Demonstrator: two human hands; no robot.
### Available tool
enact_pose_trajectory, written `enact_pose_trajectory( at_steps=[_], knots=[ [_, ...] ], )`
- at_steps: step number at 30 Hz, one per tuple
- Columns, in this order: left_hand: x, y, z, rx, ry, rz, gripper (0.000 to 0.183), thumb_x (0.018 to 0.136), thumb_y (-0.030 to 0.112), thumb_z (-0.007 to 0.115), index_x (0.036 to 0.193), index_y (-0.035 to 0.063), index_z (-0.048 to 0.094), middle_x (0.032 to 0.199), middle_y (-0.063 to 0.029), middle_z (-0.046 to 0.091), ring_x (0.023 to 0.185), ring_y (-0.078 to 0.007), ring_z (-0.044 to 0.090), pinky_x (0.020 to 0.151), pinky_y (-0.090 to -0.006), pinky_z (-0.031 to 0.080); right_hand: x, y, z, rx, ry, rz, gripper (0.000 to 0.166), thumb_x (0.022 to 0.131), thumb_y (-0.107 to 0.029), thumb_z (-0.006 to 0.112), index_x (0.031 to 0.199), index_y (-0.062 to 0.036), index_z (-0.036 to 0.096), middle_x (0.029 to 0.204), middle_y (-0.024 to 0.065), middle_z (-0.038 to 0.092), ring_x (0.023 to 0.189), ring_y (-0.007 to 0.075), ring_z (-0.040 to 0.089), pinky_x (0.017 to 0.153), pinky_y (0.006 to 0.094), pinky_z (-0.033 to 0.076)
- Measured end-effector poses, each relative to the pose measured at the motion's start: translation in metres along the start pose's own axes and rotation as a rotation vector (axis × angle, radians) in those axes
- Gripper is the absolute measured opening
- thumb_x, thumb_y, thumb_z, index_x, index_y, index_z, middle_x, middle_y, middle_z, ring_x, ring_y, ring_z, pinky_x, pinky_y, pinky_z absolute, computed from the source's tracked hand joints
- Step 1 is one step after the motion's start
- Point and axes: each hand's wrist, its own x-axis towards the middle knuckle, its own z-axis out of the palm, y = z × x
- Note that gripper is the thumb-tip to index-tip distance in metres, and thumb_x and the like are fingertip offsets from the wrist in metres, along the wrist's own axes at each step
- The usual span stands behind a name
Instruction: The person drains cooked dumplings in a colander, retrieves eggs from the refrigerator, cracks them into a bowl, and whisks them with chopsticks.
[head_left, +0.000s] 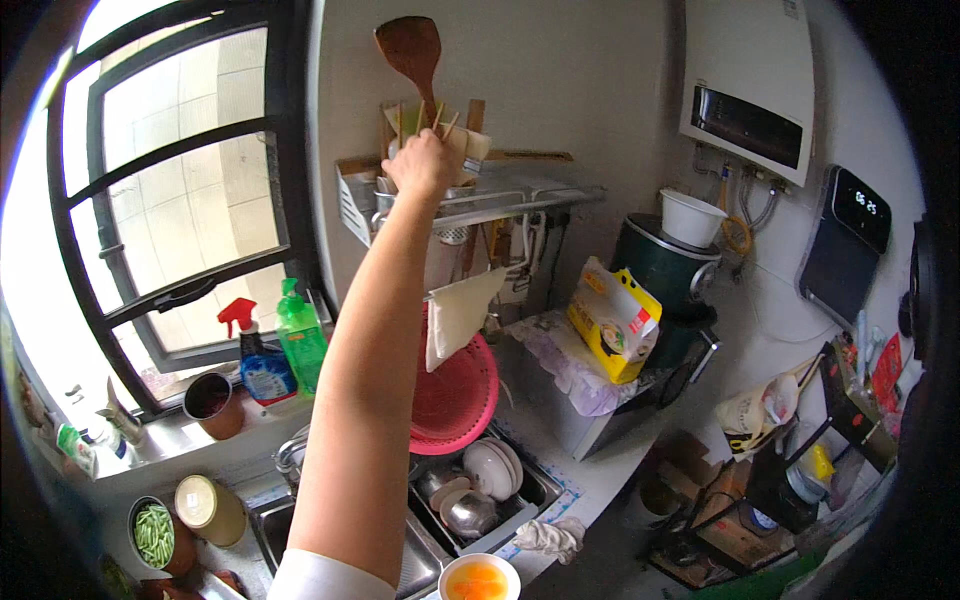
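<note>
My right hand (425, 161) is stretched up to a wall rack (517, 199), seen from the back. Several wooden chopsticks (451, 126) and a wooden spatula (409, 49) rise just beyond its fingers. The fingertips are hidden, so whether they grip one of these cannot be told. Beside the hand, a metal cup (384, 196) stands on the rack. A pale cloth (465, 307) hangs below, in front of a pink plastic colander (472, 397). My left hand is out of view.
Below are a double sink with stacked bowls (495, 469), a bowl of orange liquid (480, 581) and a crumpled cloth (551, 538). Spray bottles (262, 367) line the sill by the open window (187, 187). A yellow carton (615, 322) stands at right, near a dark green pot (637, 251).
</note>
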Motion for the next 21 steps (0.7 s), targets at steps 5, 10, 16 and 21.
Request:
enact_pose_trajectory(
  at_steps=[5, 10, 16, 21],
  knots=[
    [0.022, -0.001, -0.014, -0.158, 0.219, 0.085, 0.018, 0.075, 0.019, 0.048, 0.082, 0.0057, 0.059, 0.087, -0.0129, 0.059, 0.083, -0.0307, 0.056, 0.071, -0.0397, 0.044, -0.002, -0.004, -0.004, 0.022, 0.051, -0.033, 0.012, 0.073, -0.018, 0.054, 0.077, -0.0072, 0.052, 0.056, 0.0038, 0.051, 0.044, 0.0135, 0.048, 0.036, 0.0269, 0.038],
    [0.004, 0.016, -0.105, -0.483, 0.794, 0.487, 0.018, 0.075, 0.024, 0.056, 0.074, 0.0071, 0.060, 0.065, -0.0130, 0.057, 0.060, -0.0247, 0.057, 0.055, -0.0329, 0.045, 0.020, 0.006, -0.013, 0.050, 0.153, -0.296, 0.003, 0.073, -0.007, 0.053, 0.074, -0.0050, 0.051, 0.056, 0.0052, 0.052, 0.045, 0.0131, 0.049, 0.036, 0.0262, 0.038],
    [-0.205, 0.022, -0.114, -1.425, 0.105, 0.020, 0.011, 0.082, 0.019, 0.054, 0.081, 0.0077, 0.056, 0.059, 0.0025, 0.048, 0.050, -0.0038, 0.041, 0.045, -0.0178, 0.030, -0.074, -0.285, -0.058, 0.762, -0.449, -0.550, 0.033, 0.073, -0.010, 0.061, 0.102, -0.0060, 0.045, 0.079, 0.0013, 0.052, 0.062, 0.0069, 0.047, 0.051, 0.0192, 0.038],
    [-0.419, -0.006, -0.076, -1.491, -0.339, -0.815, 0.010, 0.082, 0.015, 0.053, 0.088, 0.0074, 0.053, 0.068, 0.0009, 0.051, 0.058, -0.0077, 0.048, 0.052, -0.0204, 0.039, -0.167, -0.404, -0.030, 1.265, -1.193, -0.611, 0.064, 0.074, -0.043, 0.057, 0.123, -0.0118, 0.029, 0.088, 0.0060, 0.048, 0.062, 0.0100, 0.046, 0.051, 0.0208, 0.041]
  ],
)
